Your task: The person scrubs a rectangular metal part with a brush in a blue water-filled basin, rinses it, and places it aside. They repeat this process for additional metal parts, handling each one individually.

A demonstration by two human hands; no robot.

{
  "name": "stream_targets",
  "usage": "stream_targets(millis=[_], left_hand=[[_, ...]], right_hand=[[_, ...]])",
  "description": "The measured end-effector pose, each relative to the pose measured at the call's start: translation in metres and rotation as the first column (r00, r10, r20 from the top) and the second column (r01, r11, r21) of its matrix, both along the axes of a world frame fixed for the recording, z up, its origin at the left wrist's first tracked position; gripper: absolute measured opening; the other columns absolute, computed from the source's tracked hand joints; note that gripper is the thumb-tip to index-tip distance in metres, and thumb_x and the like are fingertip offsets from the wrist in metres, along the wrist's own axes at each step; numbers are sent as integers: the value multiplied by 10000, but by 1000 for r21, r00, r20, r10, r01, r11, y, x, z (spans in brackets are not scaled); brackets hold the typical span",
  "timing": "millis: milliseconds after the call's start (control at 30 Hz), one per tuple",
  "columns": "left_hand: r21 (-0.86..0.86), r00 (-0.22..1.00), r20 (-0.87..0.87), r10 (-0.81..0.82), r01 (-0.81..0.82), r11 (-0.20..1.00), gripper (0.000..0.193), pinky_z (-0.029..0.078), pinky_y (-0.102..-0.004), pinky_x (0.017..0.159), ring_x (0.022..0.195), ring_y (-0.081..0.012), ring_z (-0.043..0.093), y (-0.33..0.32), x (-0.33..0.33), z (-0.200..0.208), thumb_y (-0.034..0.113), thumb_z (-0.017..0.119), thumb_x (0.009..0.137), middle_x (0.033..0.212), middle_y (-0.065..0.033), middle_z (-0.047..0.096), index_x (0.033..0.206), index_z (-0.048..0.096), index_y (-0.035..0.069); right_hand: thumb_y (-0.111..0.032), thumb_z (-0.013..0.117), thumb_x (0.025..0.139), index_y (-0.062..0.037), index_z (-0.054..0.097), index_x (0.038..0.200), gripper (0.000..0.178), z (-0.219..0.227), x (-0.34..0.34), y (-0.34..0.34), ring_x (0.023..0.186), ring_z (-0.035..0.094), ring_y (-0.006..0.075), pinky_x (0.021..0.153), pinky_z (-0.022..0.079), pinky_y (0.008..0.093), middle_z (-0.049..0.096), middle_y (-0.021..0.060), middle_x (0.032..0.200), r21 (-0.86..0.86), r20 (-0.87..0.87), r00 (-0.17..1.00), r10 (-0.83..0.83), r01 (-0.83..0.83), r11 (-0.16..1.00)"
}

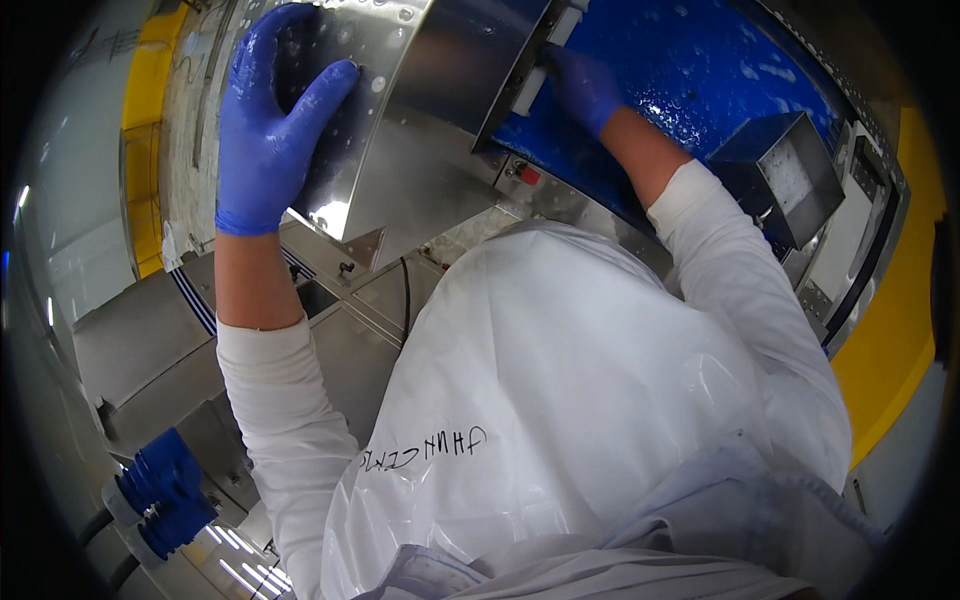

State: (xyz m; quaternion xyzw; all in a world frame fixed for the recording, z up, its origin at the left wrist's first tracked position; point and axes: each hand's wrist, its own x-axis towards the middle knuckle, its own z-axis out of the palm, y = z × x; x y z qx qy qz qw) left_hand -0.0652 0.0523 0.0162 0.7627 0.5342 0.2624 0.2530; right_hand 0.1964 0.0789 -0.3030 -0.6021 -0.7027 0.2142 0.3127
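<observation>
My left hand (262, 150), in a blue glove, is at a wet stainless-steel panel (385, 45) on the left. Its thumb stands apart from the curved fingers, and nothing is held in it. My right hand (585, 88), gloved the same way, reaches over a wet blue conveyor belt (690, 70). Its fingertips meet the white strip (540, 85) along the edge of the steel housing (450, 75). Those fingers are dark and partly hidden, so their grip does not show.
An open steel box (800, 180) stands at the belt's right side. A red button (527, 174) sits on the machine's near side. Yellow frames (150, 90) flank the machine. Blue plugs (165, 490) with dark cables are at the lower left. A white apron (560, 370) covers my front.
</observation>
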Motion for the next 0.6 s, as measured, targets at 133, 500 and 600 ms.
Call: stream_targets(millis=[133, 500, 600], left_hand=[[44, 999, -27, -27, 28, 999, 525, 454, -346, 1060, 1234, -223, 574, 1, 0, -1, 106, 685, 938, 1354, -127, 596, 1436, 525, 58], [-9, 1000, 13, 29, -29, 1000, 490, 469, -324, 1029, 1178, -191, 580, -2, -1, -3, 92, 670, 943, 1322, -107, 610, 1415, 546, 47], [27, 1000, -5, 12, -12, 1000, 490, 460, -327, 1038, 1185, -190, 573, 0, 3, -2, 99, 667, 942, 1327, -108, 606, 1414, 547, 42]], right_hand=[[-163, 617, 942, -79, 664, 1230, 303, 2, 6, -16, 1031, 682, 391, 889, 545, 458, 706, 212, 1117, -98, -139, 990, 21, -35, 995], [-182, 599, 996, -44, 592, 1213, 258, -12, -44, -103, 1009, 668, 216, 837, 556, 353, 654, 91, 1144, -648, -709, 85, -700, -468, 600], [-184, 614, 974, -54, 605, 1207, 268, -13, -50, -86, 930, 635, 194, 770, 525, 338, 656, 81, 1090, -605, -751, 143, -644, -539, 586]])
